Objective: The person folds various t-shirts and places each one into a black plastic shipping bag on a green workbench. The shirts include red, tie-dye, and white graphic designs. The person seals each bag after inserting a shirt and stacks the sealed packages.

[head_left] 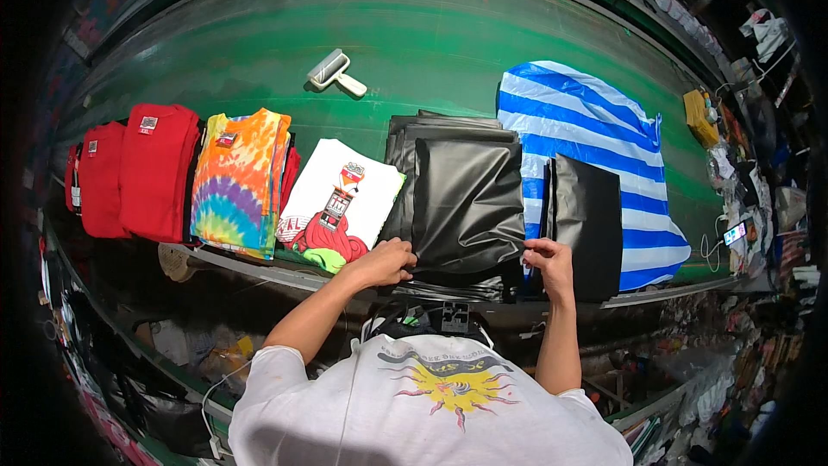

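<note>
A glossy black plastic bag (469, 200) lies on top of a stack of black plastic bags (400, 168) at the table's near edge. At its lower left corner, the curled fingers of my left hand (381, 263) grip the edge. My right hand (553, 263) pinches the lower right corner between thumb and fingers. The bag's near edge bulges slightly between the two hands. To the left of the stack lies a folded white T-shirt (346, 197) with a coloured print and a hang tag. More folded black bags (588, 226) stand just right of my right hand.
Tie-dye T-shirts (242, 188) and red T-shirts (158, 175) lie folded in piles at left. A lint roller (336, 73) rests on the green table (420, 26). A blue-and-white striped plastic bag (588, 123) spreads at right, near a lit phone (735, 233) with a cable.
</note>
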A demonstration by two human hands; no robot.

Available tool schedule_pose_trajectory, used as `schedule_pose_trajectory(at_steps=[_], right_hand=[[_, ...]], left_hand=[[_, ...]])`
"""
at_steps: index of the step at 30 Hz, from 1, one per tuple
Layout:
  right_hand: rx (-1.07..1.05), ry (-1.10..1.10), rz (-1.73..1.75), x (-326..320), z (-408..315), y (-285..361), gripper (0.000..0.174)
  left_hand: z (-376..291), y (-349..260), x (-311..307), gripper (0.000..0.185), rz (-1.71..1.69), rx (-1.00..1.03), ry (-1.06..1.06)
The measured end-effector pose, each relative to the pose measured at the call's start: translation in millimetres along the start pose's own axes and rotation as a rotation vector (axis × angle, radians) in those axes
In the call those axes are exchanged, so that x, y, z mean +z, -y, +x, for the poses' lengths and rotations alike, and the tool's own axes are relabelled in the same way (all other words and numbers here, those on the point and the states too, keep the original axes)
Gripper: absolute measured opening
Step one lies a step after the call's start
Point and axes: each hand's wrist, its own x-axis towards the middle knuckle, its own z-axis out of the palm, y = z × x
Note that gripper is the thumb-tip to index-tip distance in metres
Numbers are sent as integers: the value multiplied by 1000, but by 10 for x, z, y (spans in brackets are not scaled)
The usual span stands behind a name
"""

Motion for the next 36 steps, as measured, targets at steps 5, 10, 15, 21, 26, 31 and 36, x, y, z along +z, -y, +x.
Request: schedule_pose_trajectory(at_steps=[5, 10, 15, 21, 26, 31, 36], right_hand=[[-139, -120, -44, -96, 60, -31, 7], [-451, -57, -47, -222, -240, 747, 6], [-881, -32, 206, -311, -572, 1444, 12], [-823, -25, 297, -271, -464, 1582, 15], [-927, -140, 372, -225, -388, 1525, 12], [-1212, -265, 350, -681, -727, 1210, 22], [-1168, -611, 508, -1430, -1217, 549, 19]], left_hand=[[-32, 1, -160, 23, -130, 87, -234], [-309, -534, -998, 26, -285, 184, -265], [-523, -1019, -1592, 14, -513, 626, -573], [-409, -1208, -1694, 10, -522, 606, -780], [-329, -1421, -1589, 20, -455, 496, -992], [-343, -1727, -1347, 18, -79, 721, -906], [219, -2146, -230, 17, -82, 994, -579]])
